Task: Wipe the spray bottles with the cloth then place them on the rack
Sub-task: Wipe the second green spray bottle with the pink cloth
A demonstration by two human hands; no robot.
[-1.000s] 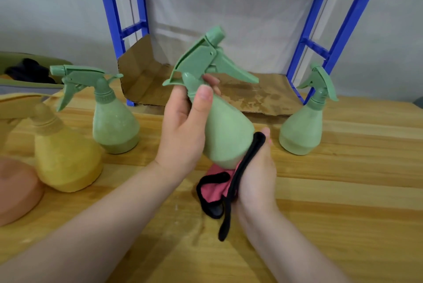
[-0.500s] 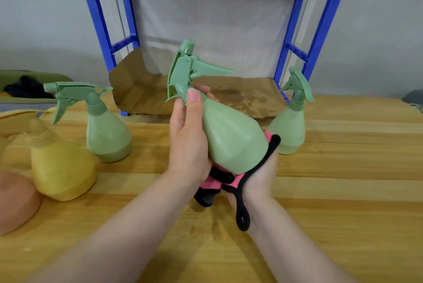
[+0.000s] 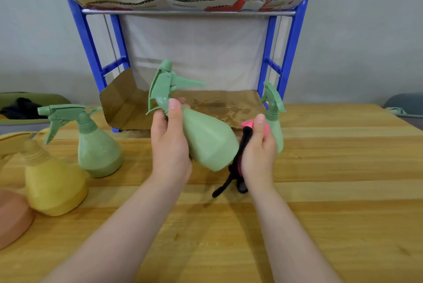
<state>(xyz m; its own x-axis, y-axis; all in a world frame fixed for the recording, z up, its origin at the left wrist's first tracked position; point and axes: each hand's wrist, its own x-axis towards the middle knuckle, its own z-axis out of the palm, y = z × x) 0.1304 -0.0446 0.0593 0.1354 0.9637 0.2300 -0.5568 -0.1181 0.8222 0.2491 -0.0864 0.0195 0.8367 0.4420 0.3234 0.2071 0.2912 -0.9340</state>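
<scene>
My left hand [image 3: 170,145] grips a green spray bottle [image 3: 206,138] by its neck and upper body, tilted above the wooden table [image 3: 320,214] with its base down to the right. My right hand [image 3: 258,154] holds a pink cloth with black trim [image 3: 242,145] against the bottle's base. Another green spray bottle [image 3: 96,145] stands on the table to the left. A third one [image 3: 273,118] stands behind my right hand, partly hidden. The blue rack [image 3: 288,54] rises at the back, its two shelves lined with cardboard [image 3: 217,106].
A yellow spray bottle [image 3: 52,182] stands at the left, with part of an orange-pink object [image 3: 11,218] at the left edge. A green thing with dark contents [image 3: 23,104] lies at the far left. A grey object [image 3: 405,104] sits at the far right.
The view has tilted up, so the rack's upper shelf shows. The held bottle has tilted further over. My right hand with the cloth moved from under the base up its right side.
</scene>
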